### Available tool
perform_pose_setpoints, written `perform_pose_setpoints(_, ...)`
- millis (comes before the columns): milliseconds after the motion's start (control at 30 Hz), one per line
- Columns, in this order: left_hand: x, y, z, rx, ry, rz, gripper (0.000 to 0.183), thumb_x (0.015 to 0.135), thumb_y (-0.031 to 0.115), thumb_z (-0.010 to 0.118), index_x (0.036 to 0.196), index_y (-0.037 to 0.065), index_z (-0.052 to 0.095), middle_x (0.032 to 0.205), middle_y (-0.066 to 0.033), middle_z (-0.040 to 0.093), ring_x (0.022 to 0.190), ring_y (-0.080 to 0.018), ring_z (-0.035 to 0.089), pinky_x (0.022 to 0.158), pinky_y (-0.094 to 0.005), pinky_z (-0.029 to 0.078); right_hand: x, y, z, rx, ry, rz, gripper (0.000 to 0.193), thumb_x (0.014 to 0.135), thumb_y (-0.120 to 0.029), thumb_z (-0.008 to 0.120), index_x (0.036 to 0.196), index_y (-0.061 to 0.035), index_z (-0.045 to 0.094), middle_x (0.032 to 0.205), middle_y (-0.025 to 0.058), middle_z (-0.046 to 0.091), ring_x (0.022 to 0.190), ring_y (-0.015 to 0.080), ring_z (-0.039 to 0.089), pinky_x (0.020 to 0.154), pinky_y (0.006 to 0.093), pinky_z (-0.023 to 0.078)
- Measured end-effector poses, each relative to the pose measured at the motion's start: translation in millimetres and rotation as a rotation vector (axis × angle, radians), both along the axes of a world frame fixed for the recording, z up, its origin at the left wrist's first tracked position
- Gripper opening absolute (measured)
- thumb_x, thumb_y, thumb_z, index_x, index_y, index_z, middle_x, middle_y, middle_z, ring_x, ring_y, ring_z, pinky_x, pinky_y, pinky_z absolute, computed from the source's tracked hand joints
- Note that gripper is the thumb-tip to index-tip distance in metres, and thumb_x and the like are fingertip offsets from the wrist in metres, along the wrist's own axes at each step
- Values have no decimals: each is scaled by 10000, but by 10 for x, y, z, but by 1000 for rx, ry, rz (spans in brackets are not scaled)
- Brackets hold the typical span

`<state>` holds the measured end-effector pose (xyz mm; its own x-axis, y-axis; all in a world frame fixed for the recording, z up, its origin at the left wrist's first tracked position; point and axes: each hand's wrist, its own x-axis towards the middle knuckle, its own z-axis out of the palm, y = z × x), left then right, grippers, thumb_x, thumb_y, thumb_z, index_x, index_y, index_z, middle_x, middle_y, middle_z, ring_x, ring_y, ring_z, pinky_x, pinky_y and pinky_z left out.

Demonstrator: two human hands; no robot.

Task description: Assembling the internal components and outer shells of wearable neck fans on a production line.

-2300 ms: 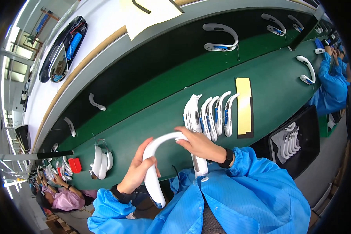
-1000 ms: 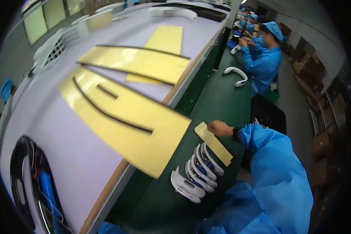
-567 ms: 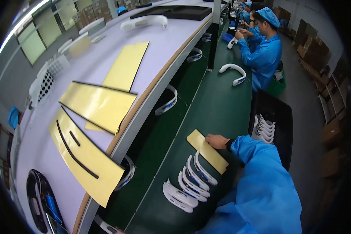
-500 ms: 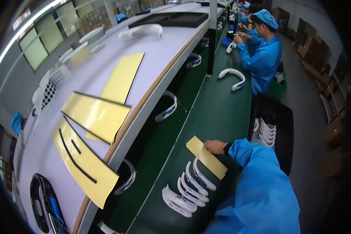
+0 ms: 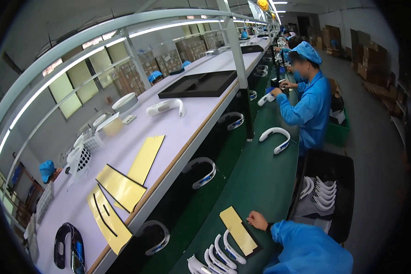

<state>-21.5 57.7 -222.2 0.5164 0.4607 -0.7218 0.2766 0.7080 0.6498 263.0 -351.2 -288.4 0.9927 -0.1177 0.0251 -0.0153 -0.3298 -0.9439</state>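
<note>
Head view; clock directions read from the right hand, with 12 toward the top edge.

- Right hand point(image 5: 257, 220): one, over the green bench point(image 5: 255, 178), just beside the yellow strip; fingers bent inward. Cannot tell whether anything is pinched between them. Blue sleeve point(image 5: 310, 249), at 4 to 5 o'clock.
- Left hand: out of view; state cannot be told.
- Yellow strip point(image 5: 237, 228): one, flat on the bench at 8 to 9 o'clock, dark border along part of its edge.
- White parts point(image 5: 220, 253): curved, in a row at 7 to 8 o'clock, next to the strip; nearest the lower edge, cut off by the frame.
- White neckband point(image 5: 285, 133): one, U-shaped, blue inside one end, on the bench at 12 to 1 o'clock.
- Black bin point(image 5: 345, 201): at 2 to 3 o'clock, holding white pieces point(image 5: 324, 198) nested in a row.
- Yellow sheets point(image 5: 121, 187): three, overlapping, on the pale upper shelf point(image 5: 178, 132), 9 to 10 o'clock.
- Black casing point(image 5: 59, 244): U-shaped, same shelf, between 8 and 9 o'clock.
- Black tray point(image 5: 198, 84): same shelf, 11 o'clock.
- Co-worker point(image 5: 311, 107): blue coat and cap, at 1 o'clock.
</note>
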Motion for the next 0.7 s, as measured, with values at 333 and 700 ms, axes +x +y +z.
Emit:
perform_pose_setpoints(333,-302,-327,-374,471,210,60,637,766,390,668,1210,-3,436,1037,-152,550,816,-287,578,644,-446,502,-479,-212,-99,337,126,-160,144,834,-77,594,802,-12,469,637,56,539,532,129,569,455,261,472)
perform_pose_setpoints(700,548,-305,6,325,-111,269,385,807,261,652,1087,29,527,893,-85,616,772,-165,580,667,-291,449,-41,786,1486,1034,185,208,113,877,-77,533,938,18,517,803,63,541,689,119,528,647,214,443)
